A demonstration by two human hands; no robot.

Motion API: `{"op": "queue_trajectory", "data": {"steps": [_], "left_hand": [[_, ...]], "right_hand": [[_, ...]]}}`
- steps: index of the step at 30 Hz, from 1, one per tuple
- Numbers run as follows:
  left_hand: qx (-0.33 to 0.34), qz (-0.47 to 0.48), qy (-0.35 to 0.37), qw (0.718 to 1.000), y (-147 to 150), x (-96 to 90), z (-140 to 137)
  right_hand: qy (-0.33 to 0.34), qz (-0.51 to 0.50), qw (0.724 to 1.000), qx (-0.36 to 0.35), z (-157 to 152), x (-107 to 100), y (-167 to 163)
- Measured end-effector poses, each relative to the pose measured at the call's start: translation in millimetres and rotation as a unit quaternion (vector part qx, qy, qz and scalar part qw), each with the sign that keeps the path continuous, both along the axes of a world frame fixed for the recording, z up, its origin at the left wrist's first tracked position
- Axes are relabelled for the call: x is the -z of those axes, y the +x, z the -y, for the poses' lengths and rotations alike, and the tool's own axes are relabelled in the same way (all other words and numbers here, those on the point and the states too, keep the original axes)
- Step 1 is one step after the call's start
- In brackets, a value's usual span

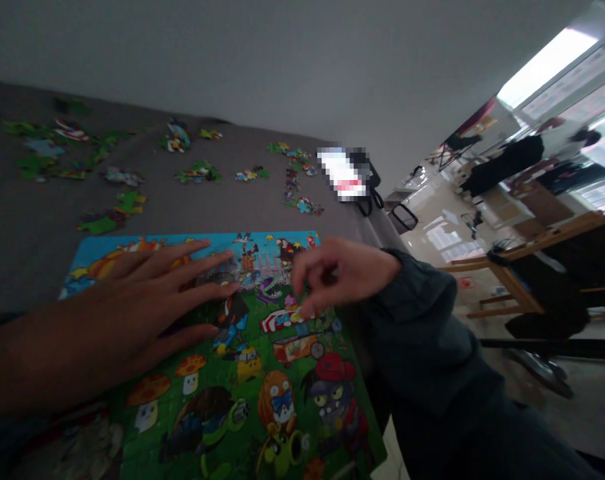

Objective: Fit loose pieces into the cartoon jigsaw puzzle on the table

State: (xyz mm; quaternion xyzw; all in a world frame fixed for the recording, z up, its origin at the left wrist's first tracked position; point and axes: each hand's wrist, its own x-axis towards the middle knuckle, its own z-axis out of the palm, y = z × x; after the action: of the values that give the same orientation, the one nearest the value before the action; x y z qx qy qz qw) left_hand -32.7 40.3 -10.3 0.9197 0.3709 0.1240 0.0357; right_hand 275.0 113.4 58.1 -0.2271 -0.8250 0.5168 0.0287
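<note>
A puzzle board with cartoon plants and zombies on a green and blue ground lies below my hands. My left hand rests on its upper left part, open, fingers spread and palm down, covering some of the picture. Over the right side of the board is my right hand, its fingers curled in and the thumb close to the index finger, beside the striped cart awning. Whether a piece sits between those fingertips is hidden.
Loose puzzle pieces are scattered on the grey cloth beyond the board, with a bigger cluster at far left. A phone with a lit screen lies near the cloth's right edge. Wooden chair and a person appear to the right.
</note>
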Motion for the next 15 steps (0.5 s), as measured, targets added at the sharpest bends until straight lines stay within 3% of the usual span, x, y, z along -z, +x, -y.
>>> {"op": "queue_trajectory", "data": {"steps": [1,3,4,5,8,15], "left_hand": [[0.001,0.007,0.002,1.000,0.6,-0.3,0.5],[0.001,0.032,0.002,0.999,1.9,-0.5,1.7],[-0.002,0.045,-0.001,0.999,2.6,-0.4,2.5],[-0.007,0.055,-0.006,0.998,3.2,-0.2,3.2],[-0.013,0.068,-0.018,0.997,4.0,1.0,4.5],[-0.001,0.037,-0.011,0.999,-0.5,4.4,1.9]], "right_hand": [[0.083,-0.043,0.988,0.120,-17.8,6.2,6.6],[0.264,-0.062,0.916,0.296,-52.2,23.0,20.6],[0.320,-0.036,0.888,0.329,-66.7,31.9,27.3],[0.345,0.003,0.881,0.324,-78.3,40.2,33.2],[0.352,0.070,0.883,0.302,-96.1,56.0,44.6],[0.295,0.060,0.906,0.298,-98.3,63.5,47.5]]}}
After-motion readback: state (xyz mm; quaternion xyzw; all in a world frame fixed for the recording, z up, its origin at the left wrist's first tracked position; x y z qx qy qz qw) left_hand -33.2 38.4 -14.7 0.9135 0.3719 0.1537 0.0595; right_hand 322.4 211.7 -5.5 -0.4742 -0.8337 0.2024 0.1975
